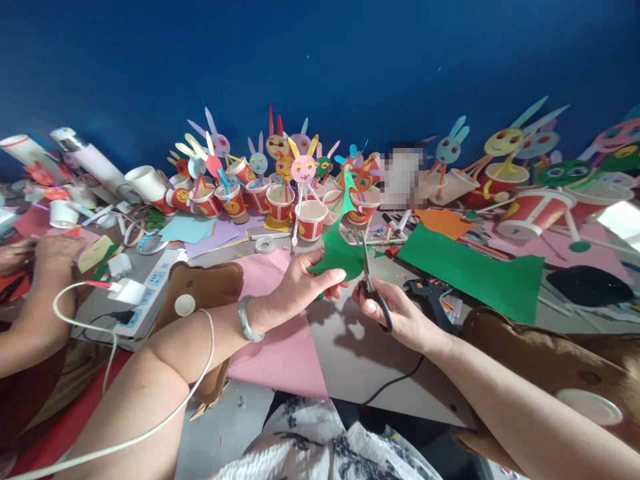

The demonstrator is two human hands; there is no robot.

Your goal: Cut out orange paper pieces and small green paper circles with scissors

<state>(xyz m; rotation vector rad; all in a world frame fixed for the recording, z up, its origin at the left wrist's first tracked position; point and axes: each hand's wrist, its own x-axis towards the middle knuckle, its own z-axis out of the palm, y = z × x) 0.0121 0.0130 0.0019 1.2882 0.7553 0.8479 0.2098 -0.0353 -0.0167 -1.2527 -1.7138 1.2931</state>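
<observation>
My left hand (pixel 315 275) pinches a green paper piece (pixel 344 253) between thumb and fingers, above the table's middle. From the piece a thin green strip (pixel 347 197) curls up and away. My right hand (pixel 395 310) is closed around the handles of black-handled scissors (pixel 380 307). The scissor blades point up and stand at the right edge of the green paper. Pink paper (pixel 280 340) lies under my left wrist. A larger green sheet (pixel 480 273) lies to the right, behind my right hand.
Paper cups (pixel 311 220) with rabbit faces line the back by the blue wall. A power strip (pixel 150 293) and white cable (pixel 200 373) are at left. A black glue gun (pixel 430 293) lies right. Another person's hands (pixel 55 257) are at far left.
</observation>
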